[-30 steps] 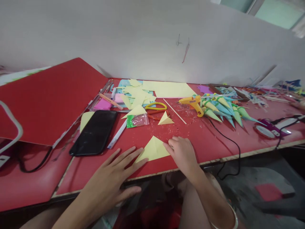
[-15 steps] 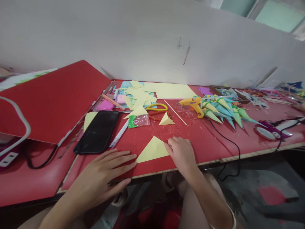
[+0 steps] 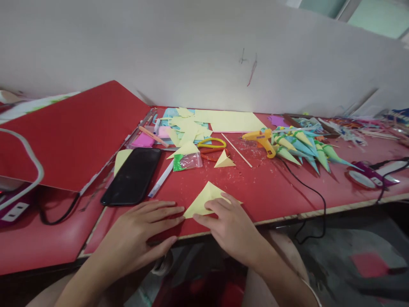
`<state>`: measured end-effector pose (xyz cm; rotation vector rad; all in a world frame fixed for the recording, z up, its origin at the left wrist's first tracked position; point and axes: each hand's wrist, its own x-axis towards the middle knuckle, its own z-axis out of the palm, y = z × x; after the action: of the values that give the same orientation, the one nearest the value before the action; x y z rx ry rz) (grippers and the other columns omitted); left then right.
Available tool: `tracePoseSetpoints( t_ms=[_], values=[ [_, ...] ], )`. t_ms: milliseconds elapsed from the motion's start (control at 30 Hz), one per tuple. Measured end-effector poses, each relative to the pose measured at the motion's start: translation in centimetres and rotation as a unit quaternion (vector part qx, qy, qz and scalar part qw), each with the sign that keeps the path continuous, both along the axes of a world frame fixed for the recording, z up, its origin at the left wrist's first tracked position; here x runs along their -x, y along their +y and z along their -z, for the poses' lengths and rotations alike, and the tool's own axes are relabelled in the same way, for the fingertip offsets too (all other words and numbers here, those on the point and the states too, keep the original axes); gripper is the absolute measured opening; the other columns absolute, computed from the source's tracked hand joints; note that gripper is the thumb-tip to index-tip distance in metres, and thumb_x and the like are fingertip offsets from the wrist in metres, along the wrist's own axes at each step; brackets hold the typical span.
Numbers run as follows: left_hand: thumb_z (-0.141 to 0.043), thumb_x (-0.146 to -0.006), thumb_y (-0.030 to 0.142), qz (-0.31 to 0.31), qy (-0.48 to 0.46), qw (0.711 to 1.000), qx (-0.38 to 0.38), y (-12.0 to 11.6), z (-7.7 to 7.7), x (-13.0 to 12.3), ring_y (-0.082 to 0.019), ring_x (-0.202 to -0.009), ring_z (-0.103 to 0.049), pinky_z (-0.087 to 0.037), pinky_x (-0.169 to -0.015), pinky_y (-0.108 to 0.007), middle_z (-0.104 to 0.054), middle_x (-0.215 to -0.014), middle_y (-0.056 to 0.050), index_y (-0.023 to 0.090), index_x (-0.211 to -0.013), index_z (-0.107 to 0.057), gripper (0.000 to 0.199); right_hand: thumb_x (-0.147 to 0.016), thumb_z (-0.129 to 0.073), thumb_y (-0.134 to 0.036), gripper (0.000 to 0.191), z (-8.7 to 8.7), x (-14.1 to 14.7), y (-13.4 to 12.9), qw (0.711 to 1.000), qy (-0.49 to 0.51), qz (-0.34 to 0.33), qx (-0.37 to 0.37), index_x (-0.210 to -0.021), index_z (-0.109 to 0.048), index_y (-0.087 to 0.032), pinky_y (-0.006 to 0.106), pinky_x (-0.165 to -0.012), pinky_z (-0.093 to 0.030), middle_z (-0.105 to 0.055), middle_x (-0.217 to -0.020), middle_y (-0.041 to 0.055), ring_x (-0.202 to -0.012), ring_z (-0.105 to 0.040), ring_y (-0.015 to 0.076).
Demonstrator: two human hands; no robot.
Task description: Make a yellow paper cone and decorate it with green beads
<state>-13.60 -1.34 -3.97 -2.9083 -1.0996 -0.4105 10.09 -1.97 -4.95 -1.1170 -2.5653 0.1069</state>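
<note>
A folded yellow paper triangle (image 3: 204, 197) lies on the red tabletop (image 3: 271, 183) near its front edge. My left hand (image 3: 143, 228) rests flat with fingers spread, its fingertips at the triangle's left corner. Over the right part of the paper lies my right hand (image 3: 226, 221), fingers apart and bent, fingertips touching the sheet. It covers part of the triangle. Behind the triangle sits a smaller folded yellow piece (image 3: 224, 159), beside scissors with yellow and red handles (image 3: 211, 143).
A black phone (image 3: 132, 177) and a white pen (image 3: 161, 179) lie left. Paper scraps (image 3: 187, 125) are at the back. A yellow glue gun (image 3: 261, 140), its black cable (image 3: 306, 187) and paper cones (image 3: 300, 147) lie right. A red board (image 3: 79, 136) leans at left.
My right hand has moved left from the triangle's right corner onto the paper, and its fingers have spread. My left hand stays at the left corner. The view has shifted slightly.
</note>
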Motion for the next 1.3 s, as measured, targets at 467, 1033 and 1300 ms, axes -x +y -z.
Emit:
tracePoseSetpoints(
  t_ms=[467, 1033, 1300],
  values=[
    [-0.055, -0.077, 0.035, -0.020, -0.008, 0.999, 0.049, 0.1, -0.4, 0.1, -0.021, -0.102, -0.061, -0.049, -0.088, -0.033, -0.065, -0.113, 0.003, 0.034, -0.109, -0.062, 0.033, -0.075, -0.041, -0.003, 0.052, -3.1, -4.8, -1.0, 0.978, -0.057, 0.146, 0.138, -0.111, -0.061, -0.035, 0.044, -0.089, -0.041, -0.055, -0.119, 0.0043, -0.115, -0.041, 0.0265],
    [-0.050, -0.079, 0.024, -0.023, -0.064, 0.996, 0.057, 0.4, -0.9, -1.2, -0.018, -0.091, -0.062, -0.049, -0.078, -0.029, -0.069, -0.099, -0.002, 0.027, -0.093, -0.068, 0.023, -0.078, -0.045, -0.008, 0.026, -2.8, -5.4, -1.0, 0.958, -0.079, 0.273, 0.045, -0.075, -0.068, -0.018, 0.035, -0.067, -0.047, -0.067, -0.082, 0.0065, -0.077, -0.061, 0.0214],
    [-0.060, -0.074, 0.042, -0.164, -0.111, 0.979, 0.043, 1.1, 1.2, -4.3, -0.023, -0.082, -0.060, -0.049, -0.070, -0.034, -0.062, -0.092, -0.008, 0.017, -0.105, -0.049, 0.041, -0.079, -0.056, -0.028, 0.050, -1.2, -1.4, 1.1, 0.982, 0.050, 0.165, 0.078, -0.126, -0.043, -0.015, 0.039, -0.082, -0.045, -0.058, -0.110, 0.0114, -0.104, -0.051, 0.0257]
  ],
)
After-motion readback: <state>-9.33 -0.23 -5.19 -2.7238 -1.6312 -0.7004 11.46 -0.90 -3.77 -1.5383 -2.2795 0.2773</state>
